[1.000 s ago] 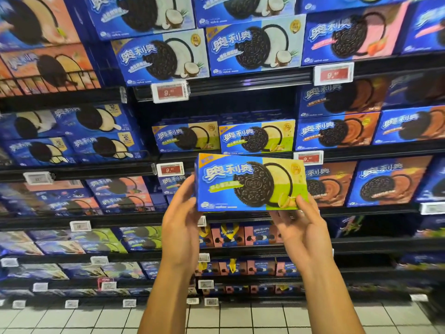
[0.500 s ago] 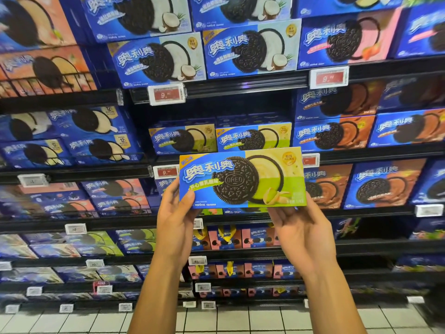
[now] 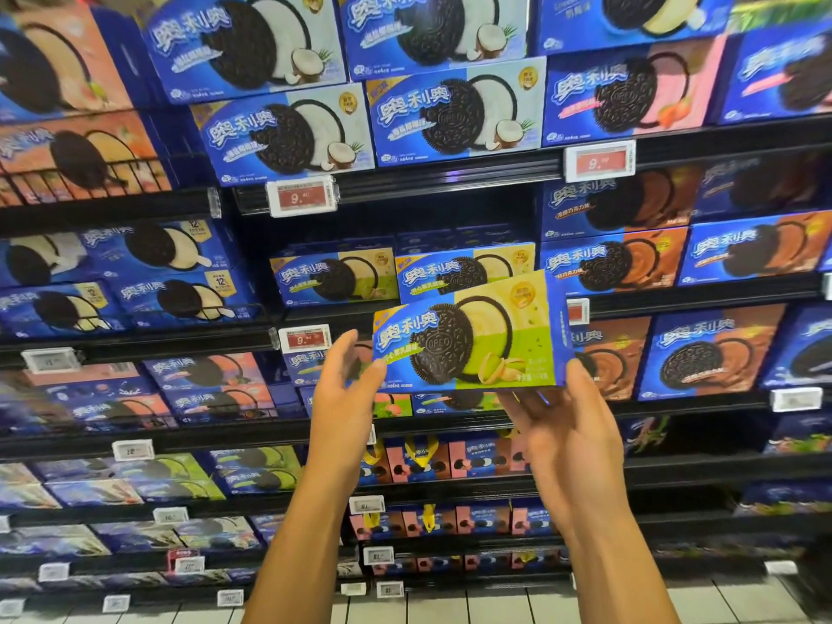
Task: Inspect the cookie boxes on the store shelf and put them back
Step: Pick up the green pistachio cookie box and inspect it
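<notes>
Since half a second ago the blue-and-green cardboard cookie box with the pistachio picture (image 3: 468,337) has swung up and toward two o'clock, tilting so its right end rides higher, and my left hand (image 3: 344,398) has come off its left end.

Behind everything stands the black metal store shelving (image 3: 432,177), stacked with blue cookie boxes. At eleven o'clock from my box sit the two matching green-fronted boxes on the shelf (image 3: 335,274), with a dark gap above them where I judge mine belongs. A red-and-white price tag (image 3: 304,340) hangs at nine o'clock, just beside my left fingers.

I carry the box in the air in front of the shelf edge. My right hand (image 3: 572,439) grips its lower right corner, thumb on the front face, fingers tucked behind. The other hand is spread loose, fingers relaxed, holding nothing, its thumb near the lower left corner.

With one corner pinched, the long box could twist or slip out. Pushing it in tilted might catch the shelf lip or knock the front boxes askew.
</notes>
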### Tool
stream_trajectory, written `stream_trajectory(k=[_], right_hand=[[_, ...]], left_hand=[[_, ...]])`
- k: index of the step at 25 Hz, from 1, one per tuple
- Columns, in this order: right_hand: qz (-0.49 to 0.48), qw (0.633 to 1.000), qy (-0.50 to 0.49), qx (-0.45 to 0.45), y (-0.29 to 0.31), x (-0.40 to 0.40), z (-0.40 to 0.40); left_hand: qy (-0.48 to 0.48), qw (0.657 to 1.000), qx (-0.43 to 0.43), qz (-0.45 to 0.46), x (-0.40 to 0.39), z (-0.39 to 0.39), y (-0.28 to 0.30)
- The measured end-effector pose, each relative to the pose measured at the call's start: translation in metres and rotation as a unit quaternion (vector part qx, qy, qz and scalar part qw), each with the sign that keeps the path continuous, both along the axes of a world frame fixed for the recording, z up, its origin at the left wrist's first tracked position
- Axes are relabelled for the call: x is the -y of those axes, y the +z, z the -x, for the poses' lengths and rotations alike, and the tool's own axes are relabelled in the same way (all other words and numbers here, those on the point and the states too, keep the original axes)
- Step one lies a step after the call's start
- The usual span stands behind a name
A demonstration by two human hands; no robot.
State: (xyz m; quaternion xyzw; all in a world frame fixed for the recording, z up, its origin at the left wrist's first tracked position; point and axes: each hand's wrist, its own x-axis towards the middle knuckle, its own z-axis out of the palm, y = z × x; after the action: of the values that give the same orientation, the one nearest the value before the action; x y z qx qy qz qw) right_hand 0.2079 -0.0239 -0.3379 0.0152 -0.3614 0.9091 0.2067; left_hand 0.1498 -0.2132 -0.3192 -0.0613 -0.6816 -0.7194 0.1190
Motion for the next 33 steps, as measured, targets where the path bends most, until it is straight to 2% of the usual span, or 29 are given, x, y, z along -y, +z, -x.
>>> stream_trajectory(k=[1, 3, 5, 7, 10, 12, 15, 20, 22, 27, 33], right_hand=[[-0.057, 0.998, -0.035, 0.003, 0.004, 0.005, -0.002], [-0.171, 0.981, -0.094, -0.001, 0.011, 0.021, -0.006], [-0.24, 0.963, -0.121, -0.03, 0.015, 0.038, -0.009], [-0.262, 0.958, -0.102, -0.057, 0.015, 0.048, -0.009], [-0.303, 0.949, -0.074, -0.051, 0.013, 0.051, -0.009], [-0.329, 0.941, -0.058, -0.046, 0.011, 0.048, -0.008], [-0.34, 0.937, -0.082, -0.014, 0.008, 0.038, -0.006], [-0.311, 0.932, -0.169, 0.08, -0.004, 0.002, 0.001], [-0.297, 0.935, -0.167, 0.095, -0.007, -0.008, 0.003], [-0.237, 0.968, -0.064, 0.05, -0.011, -0.01, 0.008], [-0.236, 0.969, -0.052, 0.039, -0.01, -0.009, 0.003]], left_hand=[[-0.028, 1.0, -0.012, 0.009, -0.004, -0.006, 0.005], [-0.143, 0.989, -0.022, 0.009, -0.015, -0.019, 0.015], [-0.229, 0.973, -0.035, -0.006, -0.028, -0.028, 0.02], [-0.217, 0.975, -0.035, -0.021, -0.036, -0.03, 0.024], [-0.178, 0.982, -0.026, -0.056, -0.035, -0.026, 0.022], [-0.171, 0.976, 0.0, -0.133, -0.029, -0.022, 0.017], [-0.177, 0.946, 0.058, -0.265, -0.017, -0.015, 0.005], [-0.222, 0.895, 0.085, -0.377, 0.005, -0.005, -0.018], [-0.229, 0.884, 0.088, -0.397, 0.009, -0.001, -0.022], [-0.267, 0.861, 0.083, -0.424, 0.009, 0.006, -0.029], [-0.294, 0.845, 0.088, -0.438, 0.007, 0.011, -0.037]])
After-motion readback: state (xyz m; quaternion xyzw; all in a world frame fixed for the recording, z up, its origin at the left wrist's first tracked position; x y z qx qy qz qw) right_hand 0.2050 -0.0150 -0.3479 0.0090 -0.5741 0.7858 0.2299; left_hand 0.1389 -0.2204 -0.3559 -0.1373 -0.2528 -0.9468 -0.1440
